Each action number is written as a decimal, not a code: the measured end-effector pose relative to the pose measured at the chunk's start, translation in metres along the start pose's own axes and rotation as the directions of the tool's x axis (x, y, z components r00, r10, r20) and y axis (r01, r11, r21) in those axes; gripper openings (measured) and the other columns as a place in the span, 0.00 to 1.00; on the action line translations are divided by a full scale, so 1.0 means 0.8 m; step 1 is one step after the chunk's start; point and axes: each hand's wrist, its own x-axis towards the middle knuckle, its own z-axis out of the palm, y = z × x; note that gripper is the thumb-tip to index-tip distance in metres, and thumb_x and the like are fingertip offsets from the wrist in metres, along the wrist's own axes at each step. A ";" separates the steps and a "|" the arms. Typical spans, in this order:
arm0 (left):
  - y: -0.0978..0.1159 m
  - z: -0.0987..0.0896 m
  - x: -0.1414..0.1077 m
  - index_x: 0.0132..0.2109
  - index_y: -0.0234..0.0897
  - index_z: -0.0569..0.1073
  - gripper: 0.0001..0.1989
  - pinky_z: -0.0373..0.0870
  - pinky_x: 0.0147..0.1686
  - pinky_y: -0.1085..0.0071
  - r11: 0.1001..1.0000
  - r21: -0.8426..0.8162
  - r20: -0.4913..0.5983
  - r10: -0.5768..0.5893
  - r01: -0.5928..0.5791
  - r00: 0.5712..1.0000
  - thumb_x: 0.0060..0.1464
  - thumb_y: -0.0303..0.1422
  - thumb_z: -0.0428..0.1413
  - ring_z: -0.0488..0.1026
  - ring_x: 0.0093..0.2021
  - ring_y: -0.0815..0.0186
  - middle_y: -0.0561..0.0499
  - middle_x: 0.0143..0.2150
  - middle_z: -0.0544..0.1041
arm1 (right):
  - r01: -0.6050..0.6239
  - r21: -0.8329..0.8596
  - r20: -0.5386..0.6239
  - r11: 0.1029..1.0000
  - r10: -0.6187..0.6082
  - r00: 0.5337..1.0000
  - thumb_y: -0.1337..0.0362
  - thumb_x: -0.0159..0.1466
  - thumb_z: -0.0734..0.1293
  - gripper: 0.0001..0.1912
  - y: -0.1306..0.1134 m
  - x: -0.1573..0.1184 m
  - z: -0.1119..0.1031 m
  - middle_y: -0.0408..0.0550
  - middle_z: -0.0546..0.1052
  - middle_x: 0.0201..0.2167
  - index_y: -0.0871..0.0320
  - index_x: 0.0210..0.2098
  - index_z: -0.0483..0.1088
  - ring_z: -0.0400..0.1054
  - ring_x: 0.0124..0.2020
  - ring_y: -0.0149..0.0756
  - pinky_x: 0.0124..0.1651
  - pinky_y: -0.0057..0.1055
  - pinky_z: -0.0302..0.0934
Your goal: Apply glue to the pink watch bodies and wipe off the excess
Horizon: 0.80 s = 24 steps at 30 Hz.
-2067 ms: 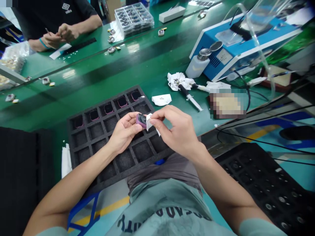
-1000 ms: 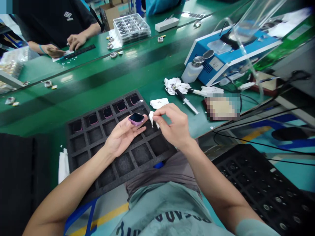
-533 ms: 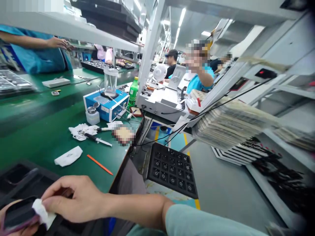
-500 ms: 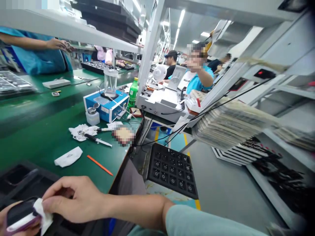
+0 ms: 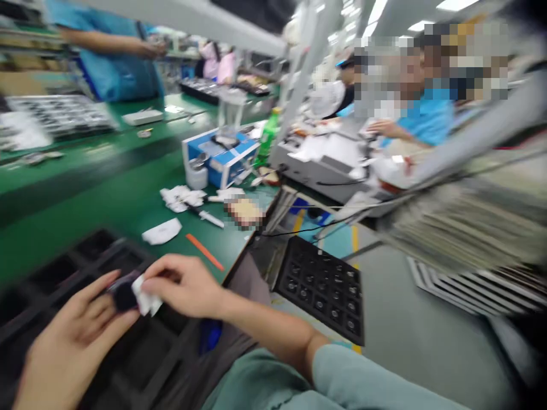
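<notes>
Two things we grasp, dark device (image 5: 123, 296) in left hand (image 5: 79, 336), white tissue (image 5: 144, 298) in right hand (image 5: 190, 289); hard pressing may dislodge the device.

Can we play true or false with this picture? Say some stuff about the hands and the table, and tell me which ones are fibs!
1. The right hand is pinching a white tissue. True.
2. The left hand is holding the green bottle. False: it holds a small dark device, and the green bottle stands beside the blue box.
3. An orange stick lies on the green table. True.
4. The black tray under the hands is one big open space. False: the black tray is divided into compartments.
</notes>
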 end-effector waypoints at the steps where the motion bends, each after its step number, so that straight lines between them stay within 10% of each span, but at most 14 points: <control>1: 0.017 -0.001 -0.003 0.64 0.51 0.72 0.32 0.83 0.51 0.58 0.992 -0.072 0.063 -0.099 0.103 0.993 0.53 0.43 0.70 0.83 0.50 0.55 0.52 0.52 0.85 | 0.007 0.003 -0.022 1.000 -0.007 1.000 0.50 0.56 0.78 0.18 0.001 -0.004 -0.001 0.41 0.77 0.30 0.58 0.33 0.76 0.68 0.30 0.25 0.37 0.24 0.67; 10: 0.030 0.007 0.000 0.57 0.36 0.72 0.34 0.81 0.44 0.72 0.823 -0.532 0.203 -0.106 0.200 0.973 0.44 0.27 0.75 0.85 0.39 0.65 0.49 0.40 0.85 | 0.205 -0.170 -0.024 0.964 -0.212 0.977 0.64 0.65 0.72 0.03 0.015 -0.029 -0.011 0.45 0.81 0.35 0.56 0.38 0.78 0.74 0.37 0.30 0.41 0.28 0.69; 14: 0.030 0.003 -0.001 0.57 0.36 0.72 0.34 0.81 0.42 0.74 0.793 -0.548 0.280 -0.125 0.266 0.952 0.43 0.24 0.74 0.85 0.37 0.67 0.50 0.39 0.86 | 0.399 -0.282 0.084 0.873 -0.391 0.916 0.69 0.67 0.71 0.04 0.006 -0.028 -0.011 0.44 0.80 0.34 0.55 0.36 0.79 0.74 0.38 0.31 0.43 0.30 0.68; 24: 0.040 0.004 -0.002 0.56 0.39 0.72 0.33 0.82 0.39 0.75 0.712 -0.580 0.413 -0.162 0.396 0.896 0.45 0.25 0.74 0.86 0.35 0.65 0.53 0.37 0.86 | 0.405 -0.430 0.071 0.807 -0.417 0.906 0.68 0.66 0.71 0.04 0.005 0.040 -0.027 0.43 0.79 0.34 0.55 0.35 0.79 0.71 0.39 0.33 0.45 0.34 0.64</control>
